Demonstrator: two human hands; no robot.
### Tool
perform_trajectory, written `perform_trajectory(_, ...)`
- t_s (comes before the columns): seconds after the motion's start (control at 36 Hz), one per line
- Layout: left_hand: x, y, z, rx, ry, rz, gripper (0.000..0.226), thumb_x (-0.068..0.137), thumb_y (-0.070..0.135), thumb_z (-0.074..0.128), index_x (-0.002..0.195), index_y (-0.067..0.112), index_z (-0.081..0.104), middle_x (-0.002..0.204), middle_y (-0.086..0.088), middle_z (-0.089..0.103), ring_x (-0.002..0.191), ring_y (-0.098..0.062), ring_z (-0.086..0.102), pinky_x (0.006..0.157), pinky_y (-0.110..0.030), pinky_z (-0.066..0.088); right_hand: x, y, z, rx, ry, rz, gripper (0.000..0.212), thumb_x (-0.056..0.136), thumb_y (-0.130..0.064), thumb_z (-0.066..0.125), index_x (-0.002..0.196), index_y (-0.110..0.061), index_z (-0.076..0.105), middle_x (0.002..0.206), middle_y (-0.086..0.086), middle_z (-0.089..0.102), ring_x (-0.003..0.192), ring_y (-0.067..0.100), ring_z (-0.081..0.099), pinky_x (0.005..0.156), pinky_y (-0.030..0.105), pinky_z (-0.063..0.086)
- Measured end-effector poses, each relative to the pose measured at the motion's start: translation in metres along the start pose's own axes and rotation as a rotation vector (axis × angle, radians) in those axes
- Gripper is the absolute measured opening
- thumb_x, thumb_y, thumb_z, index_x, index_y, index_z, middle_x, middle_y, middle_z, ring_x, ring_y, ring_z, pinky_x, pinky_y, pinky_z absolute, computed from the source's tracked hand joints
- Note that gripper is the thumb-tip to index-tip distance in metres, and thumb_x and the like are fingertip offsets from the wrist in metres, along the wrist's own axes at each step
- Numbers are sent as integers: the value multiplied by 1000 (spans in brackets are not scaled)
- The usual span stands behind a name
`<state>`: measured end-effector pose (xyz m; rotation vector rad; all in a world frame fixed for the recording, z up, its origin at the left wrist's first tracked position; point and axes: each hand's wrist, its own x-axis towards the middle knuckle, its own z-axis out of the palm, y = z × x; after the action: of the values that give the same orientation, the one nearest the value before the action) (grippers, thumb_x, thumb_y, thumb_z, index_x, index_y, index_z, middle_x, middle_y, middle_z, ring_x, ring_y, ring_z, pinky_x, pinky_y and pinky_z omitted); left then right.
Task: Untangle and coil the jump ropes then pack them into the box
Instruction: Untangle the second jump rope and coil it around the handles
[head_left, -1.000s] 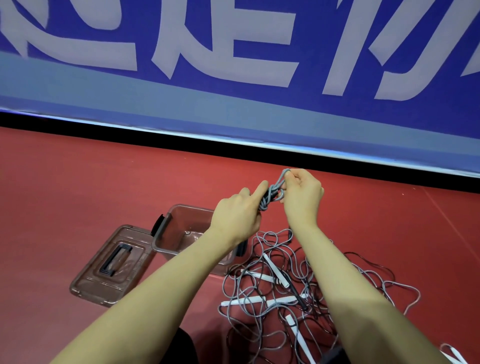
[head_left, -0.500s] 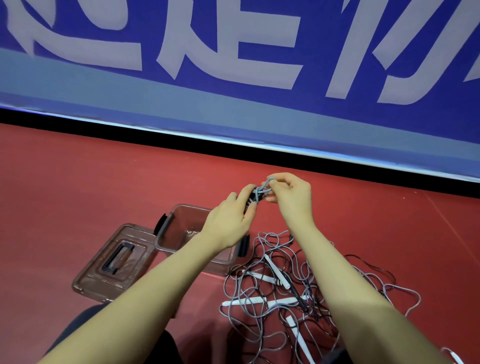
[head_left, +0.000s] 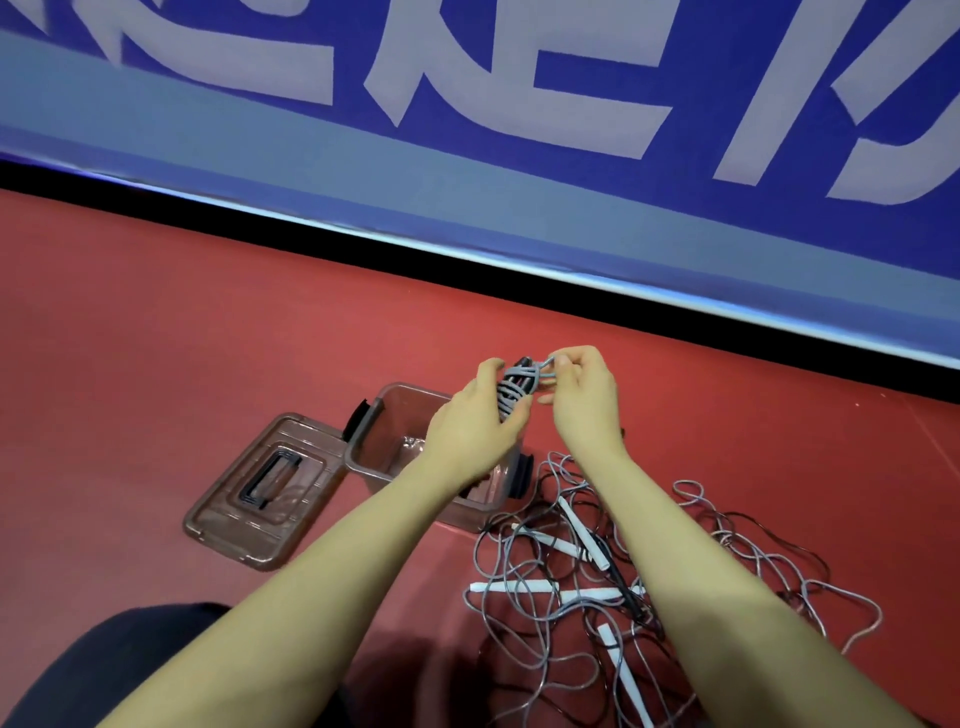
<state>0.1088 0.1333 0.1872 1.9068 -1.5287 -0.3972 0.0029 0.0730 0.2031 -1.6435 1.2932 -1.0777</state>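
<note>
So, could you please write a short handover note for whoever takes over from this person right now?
Left hand grips the coiled rope bundle, its grey cord wound round dark handles, above the box. Right hand pinches the bundle's last cord loop at the top.
The box stands open on the red floor; its lid lies beside it.
Done: one rope nearly coiled.
Left: secure the loop, put the bundle in the box, then untangle, coil and pack the tangled pile with white handles to the right.

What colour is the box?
The box is see-through brown, clearest in the head view.
</note>
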Motion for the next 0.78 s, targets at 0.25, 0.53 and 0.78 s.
perform_trajectory(0.25, 0, -10, -2, 34, 14, -17, 26, 91, 35, 50, 97, 17, 32, 95, -6, 57, 81, -31, 56, 64, -39, 45, -4, -5, 1, 43, -134, 77, 20, 95, -15, 50, 75, -14, 55, 71, 0, 61, 58, 4, 55, 63, 26, 44)
perform_trajectory(0.53, 8, -13, 4, 296, -51, -124, 29, 88, 29, 49, 102, 10, 31, 82, -5, 52, 74, -31, 54, 58, -33, 37, -14, -4, 4, 28, -231, 56, 28, 86, -6, 55, 58, -8, 53, 85, 10, 49, 72, 18, 48, 71, 30, 39)
perform_trajectory(0.78, 12, -28, 9, 350, -86, -109, 25, 89, 27, 47, 103, 13, 31, 82, -4, 52, 71, -29, 52, 57, -32, 36, -19, 4, 6, 45, -301, -21, 28, 87, -2, 58, 61, -11, 54, 78, -2, 45, 68, 8, 45, 64, 12, 34)
